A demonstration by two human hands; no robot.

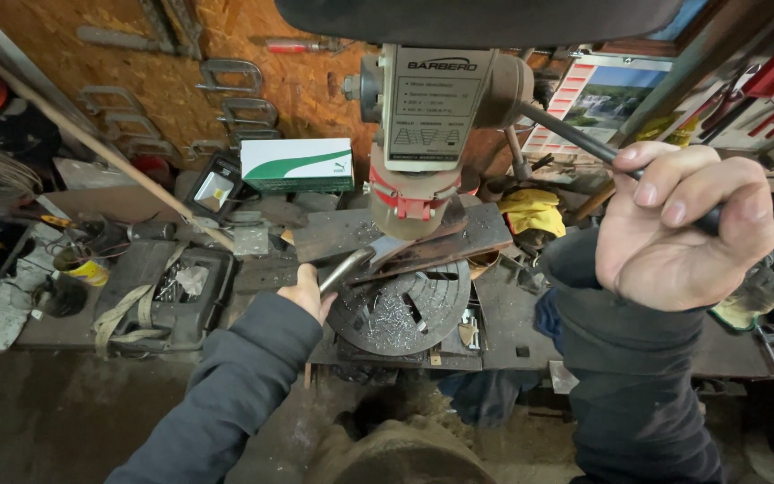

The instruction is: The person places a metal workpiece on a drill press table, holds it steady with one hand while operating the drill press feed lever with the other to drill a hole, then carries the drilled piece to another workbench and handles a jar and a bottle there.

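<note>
Metal strip point(351, 267) on round drill table point(441, 309), under chuck point(409, 208) | left hand point(308, 291) fingers clenched on strip end | right hand point(678, 237) fingers wrapped round feed lever point(566, 133) | shavings point(391, 318) on table

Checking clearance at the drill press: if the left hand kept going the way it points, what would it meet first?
Probably the flat metal plates on the round table under the spindle; the left hand points up-right along the metal bar it holds. Depth unclear.

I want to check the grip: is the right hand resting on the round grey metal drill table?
No, the right hand is closed around the black feed lever, raised well away from the round grey metal drill table.
</note>
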